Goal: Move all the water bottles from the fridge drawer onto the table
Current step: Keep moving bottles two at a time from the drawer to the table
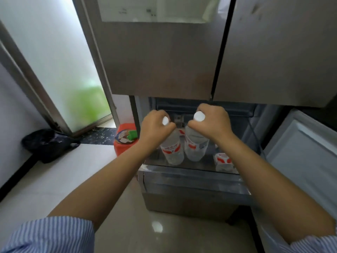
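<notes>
Left hand (155,125) and right hand (211,121) each hold a grip clenched round a bottle neck — left bottle (172,150), right bottle (196,145) — over the open drawer (191,179). A third bottle (223,161) lies at 4 o'clock of them.

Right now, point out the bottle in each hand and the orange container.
left-hand bottle (172,149), head view, red label
right-hand bottle (196,147), head view, label band
orange container (121,148), head view, side wall

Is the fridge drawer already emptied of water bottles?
No: a bottle lies in the fridge drawer by the right forearm, and the left hand and right hand each grip another above it.
</notes>
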